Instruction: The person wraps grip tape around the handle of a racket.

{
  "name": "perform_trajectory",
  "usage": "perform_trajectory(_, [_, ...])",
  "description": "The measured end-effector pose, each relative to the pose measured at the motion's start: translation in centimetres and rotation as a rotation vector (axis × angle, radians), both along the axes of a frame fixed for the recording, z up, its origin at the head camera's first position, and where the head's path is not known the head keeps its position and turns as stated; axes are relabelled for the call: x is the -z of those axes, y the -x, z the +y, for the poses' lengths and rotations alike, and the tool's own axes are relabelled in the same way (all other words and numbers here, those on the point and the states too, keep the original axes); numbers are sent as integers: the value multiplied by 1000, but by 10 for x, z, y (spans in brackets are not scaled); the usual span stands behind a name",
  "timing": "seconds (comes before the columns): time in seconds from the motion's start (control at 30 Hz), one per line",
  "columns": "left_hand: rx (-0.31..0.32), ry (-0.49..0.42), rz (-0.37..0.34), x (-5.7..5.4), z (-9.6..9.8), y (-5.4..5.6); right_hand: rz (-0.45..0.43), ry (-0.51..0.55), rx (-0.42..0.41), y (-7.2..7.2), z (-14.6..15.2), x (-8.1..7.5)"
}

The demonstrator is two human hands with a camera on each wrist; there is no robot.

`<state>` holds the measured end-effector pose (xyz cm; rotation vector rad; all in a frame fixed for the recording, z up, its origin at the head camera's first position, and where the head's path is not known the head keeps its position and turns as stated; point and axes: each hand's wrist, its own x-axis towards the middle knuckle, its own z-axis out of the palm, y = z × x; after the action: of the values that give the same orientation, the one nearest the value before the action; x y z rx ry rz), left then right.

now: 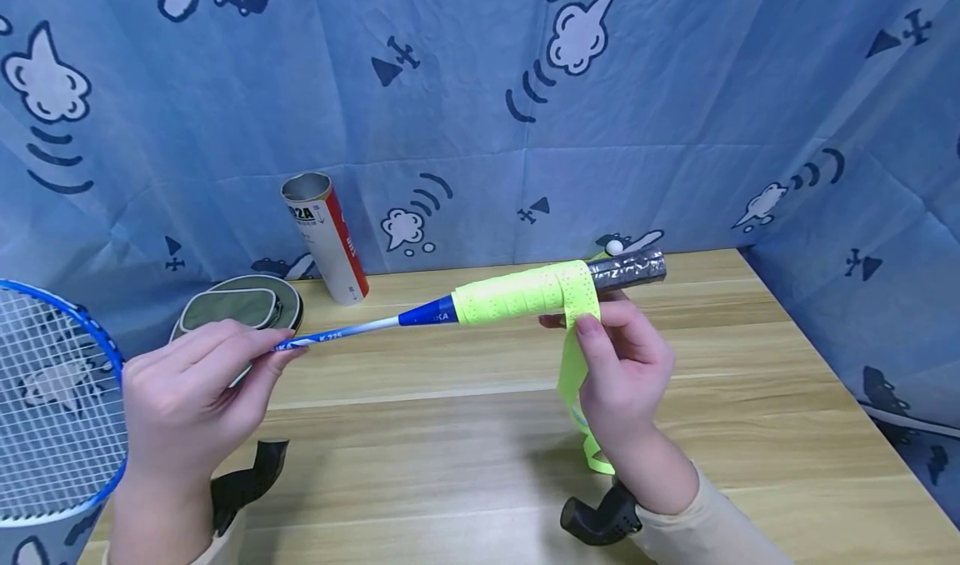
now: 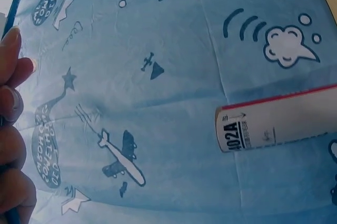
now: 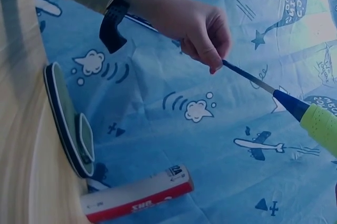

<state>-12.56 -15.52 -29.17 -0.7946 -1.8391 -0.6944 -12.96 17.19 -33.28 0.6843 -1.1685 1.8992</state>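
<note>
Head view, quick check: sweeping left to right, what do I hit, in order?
Strung racket head → left hand → white-and-red tube → racket's blue cone → yellow-green grip tape → right hand.

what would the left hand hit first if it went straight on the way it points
The left hand points roughly along the racket shaft, so it would probably meet the blue cone first, with the yellow tape just beyond; exact depth is hard to judge.
</note>
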Motion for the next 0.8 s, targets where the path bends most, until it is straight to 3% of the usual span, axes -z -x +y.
perform_trajectory(0.2, [-15,5,4,0,-2,0,24,-13,-65,2,0,2])
perform_trajectory(0.43, [46,-14,-18,-2,-3,1,-8,-45,-26,1,2,2])
perform_trajectory(0.8, [60,47,-26,-3,-3,0,-71,-32,75,-1,8,1])
